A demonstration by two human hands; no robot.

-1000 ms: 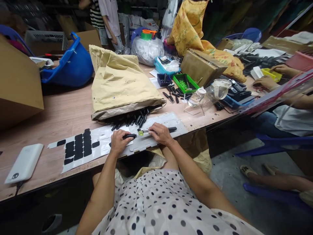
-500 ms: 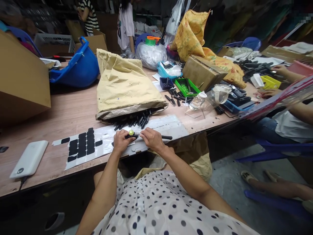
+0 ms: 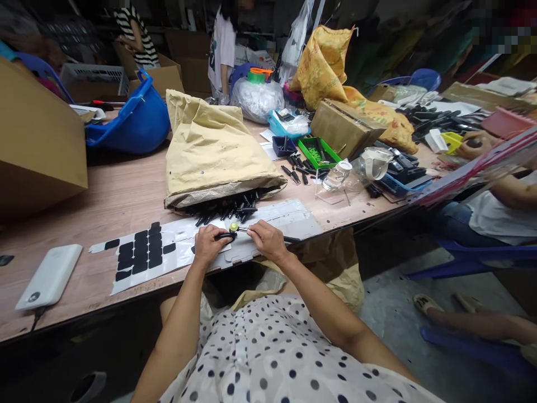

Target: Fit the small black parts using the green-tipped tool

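Near the front edge of the surface, the left hand had its grip clamped on a slim black piece, which lay over a grey board. The grip of the right hand was closed around a small mallet; its yellow-green head stood right by the black piece, though contact could not be told, and its dark handle pointed toward the right end. Left of the hands, a sheet of black stickers ran along the same edge, with a white cabled device farther left. Behind, more black parts spilled from the mouth of a paper sack.
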